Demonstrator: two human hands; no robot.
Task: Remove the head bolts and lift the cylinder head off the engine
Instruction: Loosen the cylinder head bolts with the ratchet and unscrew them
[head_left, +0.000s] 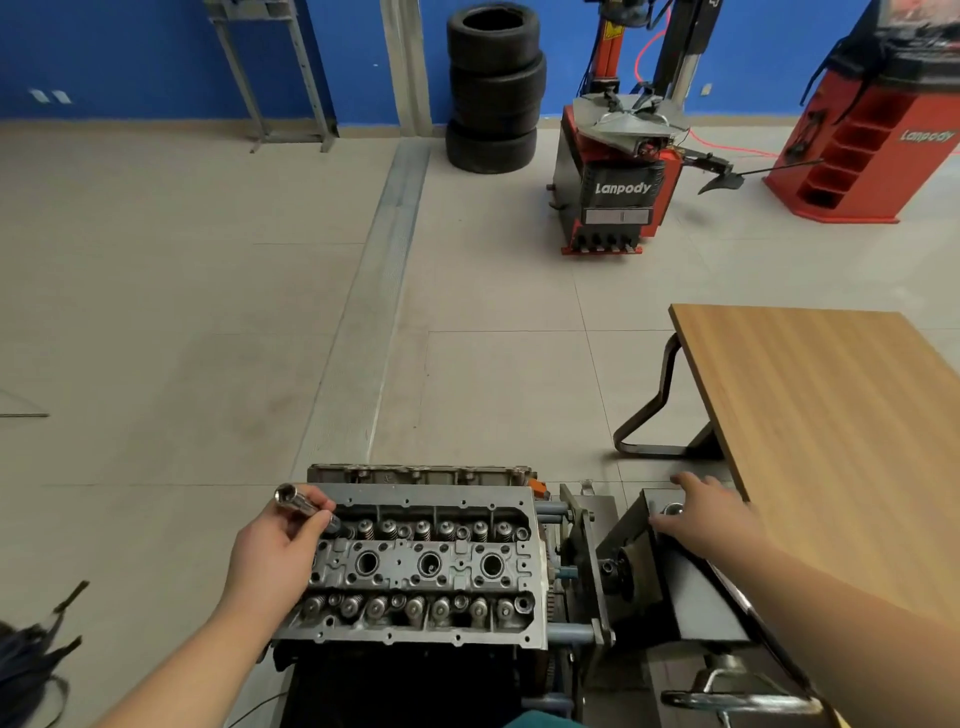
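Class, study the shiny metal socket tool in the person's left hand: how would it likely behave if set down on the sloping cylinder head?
The socket tool looks round and polished, so it would probably roll or slide off the tilted cylinder head. It appears rigid steel, likely heavy for its size. The left hand pinches it, perhaps because it is slippery.

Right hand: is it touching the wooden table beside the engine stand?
Apart. The head view shows the right hand resting on the black box of the engine stand, with a strip of floor visible between its fingers and the wooden table.
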